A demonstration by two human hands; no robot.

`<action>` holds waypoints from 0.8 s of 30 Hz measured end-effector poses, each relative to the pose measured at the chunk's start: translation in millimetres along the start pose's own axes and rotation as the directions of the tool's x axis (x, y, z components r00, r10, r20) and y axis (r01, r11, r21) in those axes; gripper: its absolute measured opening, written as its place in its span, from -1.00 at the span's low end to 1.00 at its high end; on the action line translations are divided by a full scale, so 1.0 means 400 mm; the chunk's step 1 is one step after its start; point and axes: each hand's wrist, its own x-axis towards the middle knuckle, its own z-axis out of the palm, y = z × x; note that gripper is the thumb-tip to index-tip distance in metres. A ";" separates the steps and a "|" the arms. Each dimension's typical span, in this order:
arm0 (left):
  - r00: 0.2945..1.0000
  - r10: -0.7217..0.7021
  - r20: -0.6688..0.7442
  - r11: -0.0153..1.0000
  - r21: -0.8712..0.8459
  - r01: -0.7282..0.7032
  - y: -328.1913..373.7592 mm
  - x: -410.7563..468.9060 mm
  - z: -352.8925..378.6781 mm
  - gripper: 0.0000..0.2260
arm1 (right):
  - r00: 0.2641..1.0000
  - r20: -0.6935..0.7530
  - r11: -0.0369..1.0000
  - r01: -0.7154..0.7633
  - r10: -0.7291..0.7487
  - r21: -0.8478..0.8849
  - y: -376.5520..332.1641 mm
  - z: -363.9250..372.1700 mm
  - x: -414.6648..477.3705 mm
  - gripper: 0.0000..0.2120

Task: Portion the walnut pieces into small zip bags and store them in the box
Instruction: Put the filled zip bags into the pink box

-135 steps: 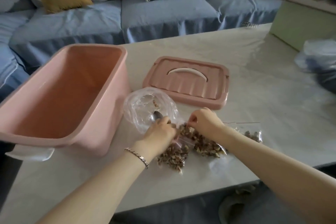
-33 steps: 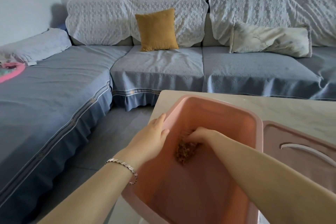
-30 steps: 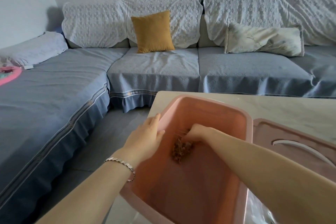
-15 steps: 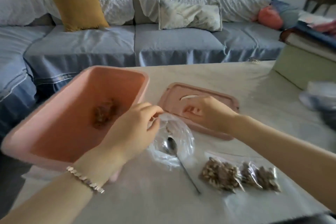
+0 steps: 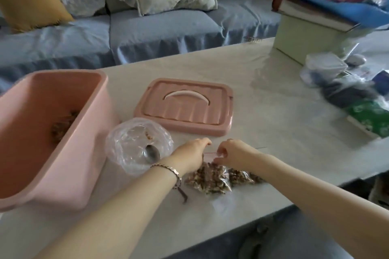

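Note:
A small zip bag of walnut pieces (image 5: 207, 178) lies near the table's front edge, with a second filled bag (image 5: 244, 176) just to its right. My left hand (image 5: 192, 153) and my right hand (image 5: 231, 152) both pinch the red zip strip at the top of the nearer bag. The pink box (image 5: 69, 166) stands open at the left, with one filled bag of walnuts (image 5: 63, 125) lying inside it. Beside the box sits a clear plastic bag (image 5: 136, 145) with a metal spoon (image 5: 151, 153) in it.
The pink lid (image 5: 185, 107) with a white handle lies flat behind my hands. At the right stand a pale green box (image 5: 311, 42) under stacked books, plastic-wrapped items (image 5: 336, 82) and a green packet (image 5: 370, 118). A blue sofa runs behind the table.
The first filled bag went into the pink box. My hands then left the box, passed over the spoon bag and lid, and now pinch the zip of another walnut bag.

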 end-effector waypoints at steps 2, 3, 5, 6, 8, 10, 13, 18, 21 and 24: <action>0.998 0.001 0.058 1.000 0.011 -0.002 -0.009 0.016 0.012 -0.48 | 1.000 0.007 0.999 0.016 -0.017 0.043 0.007 -0.002 -0.002 -0.86; 0.996 -0.004 0.088 1.000 0.008 0.003 -0.017 0.024 0.020 -0.48 | 0.999 0.013 0.997 0.034 -0.035 0.066 0.015 -0.010 -0.011 -0.89; 0.993 -0.023 0.115 1.000 -0.003 0.023 -0.029 0.034 0.033 -0.56 | 0.997 -0.020 0.988 0.072 -0.070 0.139 0.038 -0.031 -0.037 -0.82; 0.993 -0.033 0.116 0.999 -0.001 0.033 -0.032 0.038 0.038 -0.60 | 0.995 -0.060 0.979 0.090 -0.080 0.183 0.052 -0.044 -0.053 -0.84; 0.993 -0.040 0.109 0.999 0.034 0.037 -0.030 0.045 0.041 -0.67 | 0.987 -0.136 0.962 0.118 -0.086 0.245 0.078 -0.071 -0.084 -0.88; 0.995 -0.030 0.100 0.998 0.061 0.024 -0.026 0.049 0.037 -0.77 | 0.981 -0.174 0.959 0.126 -0.083 0.253 0.101 -0.090 -0.102 -0.84; 0.992 -0.006 0.124 1.000 -0.020 0.009 -0.016 0.044 0.029 -0.85 | 0.979 -0.197 0.956 0.103 -0.049 0.276 0.128 -0.103 -0.109 -0.81; 0.990 0.063 0.125 0.998 -0.028 -0.060 0.005 0.007 0.002 -0.87 | 0.980 -0.198 0.959 0.060 -0.004 0.278 0.132 -0.103 -0.108 -0.79; 0.992 0.050 0.116 0.997 0.058 -0.057 0.016 -0.056 -0.034 -0.85 | 0.974 -0.229 0.961 0.066 -0.004 0.267 0.111 -0.109 -0.112 -0.83; 0.993 0.113 -0.032 0.981 0.159 -0.107 0.013 -0.147 -0.100 -0.83 | 0.962 -0.270 0.972 0.096 -0.035 0.216 0.064 -0.129 -0.111 -0.87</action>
